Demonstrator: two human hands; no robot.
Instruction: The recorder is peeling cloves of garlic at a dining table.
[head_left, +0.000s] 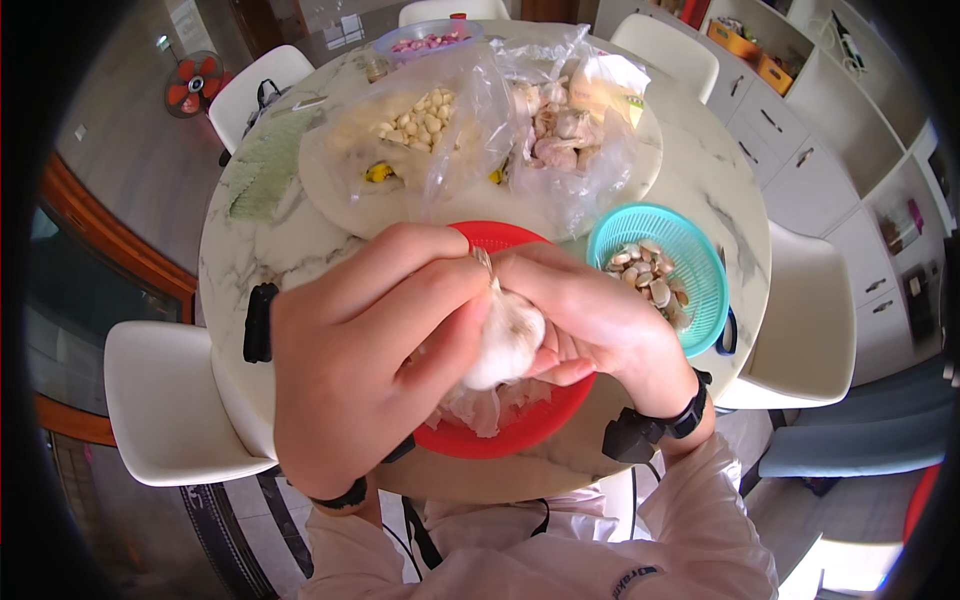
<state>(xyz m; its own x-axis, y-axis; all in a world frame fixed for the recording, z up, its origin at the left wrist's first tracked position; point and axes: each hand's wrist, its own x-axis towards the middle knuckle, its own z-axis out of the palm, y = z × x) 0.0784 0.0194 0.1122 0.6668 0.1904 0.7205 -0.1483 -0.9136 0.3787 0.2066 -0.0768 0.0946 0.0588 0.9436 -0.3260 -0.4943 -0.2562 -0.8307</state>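
Note:
A whole garlic bulb (510, 334) in white papery skin is held up between my two hands. The fingers of my left hand (367, 337) pinch it near the stem. From the other side my right hand (592, 307) grips the bulb, its thumb at the stem and its fingers underneath. Below lies a red plastic basket (525, 439) containing loose garlic skins (480, 411); my hands cover much of it. A turquoise plastic colander (709, 300) with unpeeled garlic cloves (649, 274) stands just beyond my right wrist.
On the round marble-patterned table (255, 247), a raised turntable (345, 202) bears a plastic bag of peeled cloves (424, 124) and another of garlic bulbs (566, 135). Behind is a bowl of small pink-purple pieces (427, 43). A black object (259, 322) lies left; blue scissors handles (727, 334) right.

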